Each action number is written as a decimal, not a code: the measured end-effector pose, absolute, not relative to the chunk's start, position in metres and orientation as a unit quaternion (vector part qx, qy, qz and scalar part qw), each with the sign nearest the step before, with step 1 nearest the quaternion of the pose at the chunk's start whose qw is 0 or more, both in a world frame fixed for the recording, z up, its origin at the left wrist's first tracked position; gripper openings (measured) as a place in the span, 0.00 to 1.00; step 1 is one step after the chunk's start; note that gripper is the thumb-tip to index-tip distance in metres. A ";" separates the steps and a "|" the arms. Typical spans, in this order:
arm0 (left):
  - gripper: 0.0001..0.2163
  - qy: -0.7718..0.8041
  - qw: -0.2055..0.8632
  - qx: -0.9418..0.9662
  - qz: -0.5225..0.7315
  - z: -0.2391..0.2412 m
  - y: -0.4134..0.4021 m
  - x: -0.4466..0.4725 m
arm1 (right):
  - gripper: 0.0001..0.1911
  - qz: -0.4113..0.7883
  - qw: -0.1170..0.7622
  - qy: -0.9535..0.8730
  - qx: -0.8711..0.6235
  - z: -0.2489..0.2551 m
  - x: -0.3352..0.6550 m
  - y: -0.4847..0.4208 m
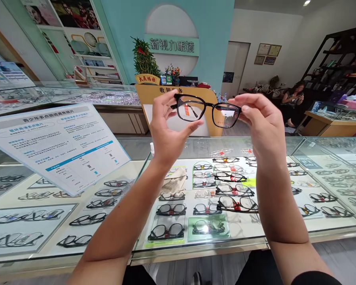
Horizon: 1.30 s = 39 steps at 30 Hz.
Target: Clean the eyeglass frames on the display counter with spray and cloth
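Observation:
Raised above the glass counter is a pair of black-framed eyeglasses (208,105), front side facing me and tilted down to the right. An orange-red mark shows through one lens, and small lettering is on the other. My left hand (169,126) grips the frame's left end near the hinge, thumb stretched out below the lens. At the right end, my right hand (262,118) pinches the frame corner between thumb and fingers. Below, several eyeglasses (231,190) lie in rows on and in the display counter (225,247), some with red tags. A crumpled beige cloth (175,181) lies beside them.
A printed sheet (59,146) stands tilted on the counter at left. Beyond are a wooden cashier desk (145,97) with a potted plant (146,59) and more glass showcases (106,93). A person (293,99) sits at the far right near dark shelves (338,59).

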<state>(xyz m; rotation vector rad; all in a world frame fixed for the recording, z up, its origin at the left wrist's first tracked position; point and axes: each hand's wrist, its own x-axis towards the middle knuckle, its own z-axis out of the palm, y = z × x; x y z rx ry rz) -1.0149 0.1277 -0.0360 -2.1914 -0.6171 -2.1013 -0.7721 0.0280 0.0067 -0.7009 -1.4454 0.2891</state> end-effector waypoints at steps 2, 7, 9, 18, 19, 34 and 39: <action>0.46 -0.205 0.019 -0.718 -0.665 -0.033 0.125 -1.016 | 0.10 0.107 0.667 -0.659 -0.331 0.010 -0.768 0.024; 0.45 -0.186 -0.024 -0.766 -0.615 -0.021 0.111 -1.022 | 0.12 0.143 0.561 -0.734 -0.354 0.016 -0.768 0.015; 0.43 -0.176 -0.045 -0.784 -0.594 -0.016 0.103 -1.025 | 0.13 0.148 0.549 -0.741 -0.356 0.015 -0.770 0.016; 0.50 -0.074 -0.084 -0.864 -0.491 0.000 0.099 -1.042 | 0.20 0.287 0.457 -0.772 -0.335 0.019 -0.769 0.017; 0.51 -0.055 -0.097 -0.873 -0.475 0.002 0.101 -1.045 | 0.20 0.307 0.449 -0.773 -0.327 0.018 -0.769 0.017; 0.52 -0.098 -0.369 -0.836 -0.394 0.010 0.113 -1.064 | 0.25 0.437 0.439 -0.720 -0.314 -0.005 -0.786 0.023; 0.57 -0.117 -0.320 -0.873 -0.350 -0.001 0.126 -1.061 | 0.21 0.442 0.511 -0.645 -0.358 -0.050 -0.776 -0.003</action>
